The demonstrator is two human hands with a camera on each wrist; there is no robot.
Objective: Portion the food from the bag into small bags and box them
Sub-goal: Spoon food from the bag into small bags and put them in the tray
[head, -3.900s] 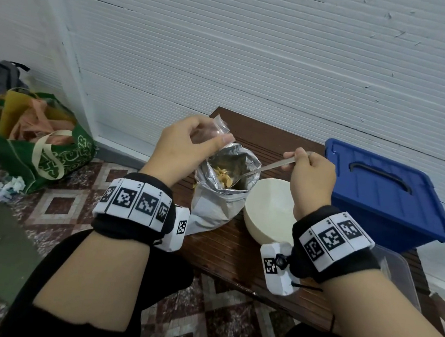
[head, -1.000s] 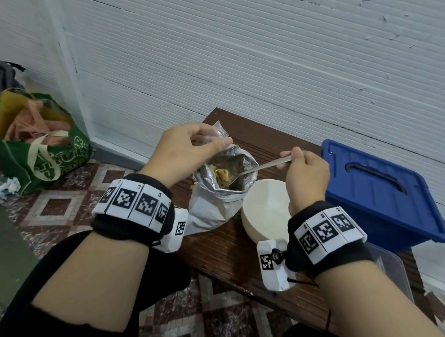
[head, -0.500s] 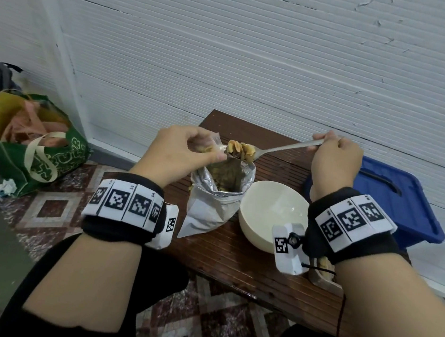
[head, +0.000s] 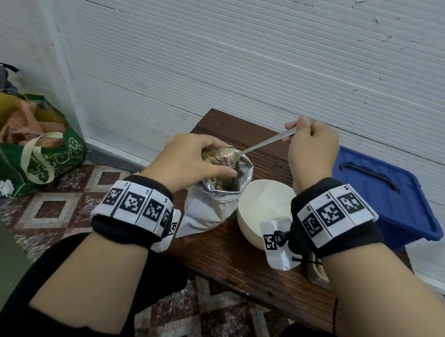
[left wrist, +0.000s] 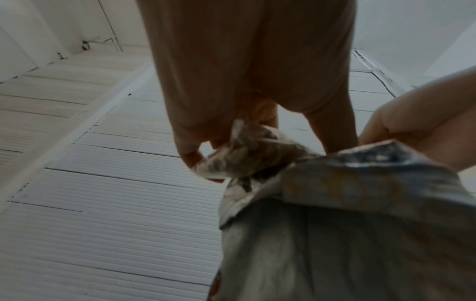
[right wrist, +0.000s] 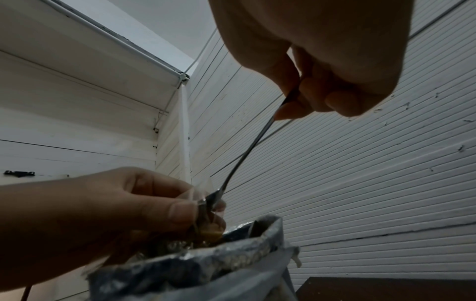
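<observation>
An open silver foil bag (head: 211, 208) of brownish food stands on the dark wooden table (head: 233, 258). Just above its mouth my left hand (head: 213, 164) pinches a small clear bag (left wrist: 244, 150) with some food in it. My right hand (head: 294, 132) grips the handle end of a metal spoon (head: 257, 146), raised over the table. The spoon's bowl is tipped down into the small bag's mouth (right wrist: 203, 195). In the right wrist view the spoon (right wrist: 244, 158) runs from my right fingers (right wrist: 291, 110) down to the left hand (right wrist: 115, 203) and foil bag (right wrist: 206, 264).
A white bowl (head: 263, 211) sits right of the foil bag, partly under my right wrist. A blue lidded box (head: 384, 198) stands at the table's right end, against the white wall. A green tote bag (head: 32, 146) lies on the tiled floor at left.
The spoon came up out of the foil bag loaded with food, and is now tipped into the small bag. My right hand rose. The left hand kept its hold.
</observation>
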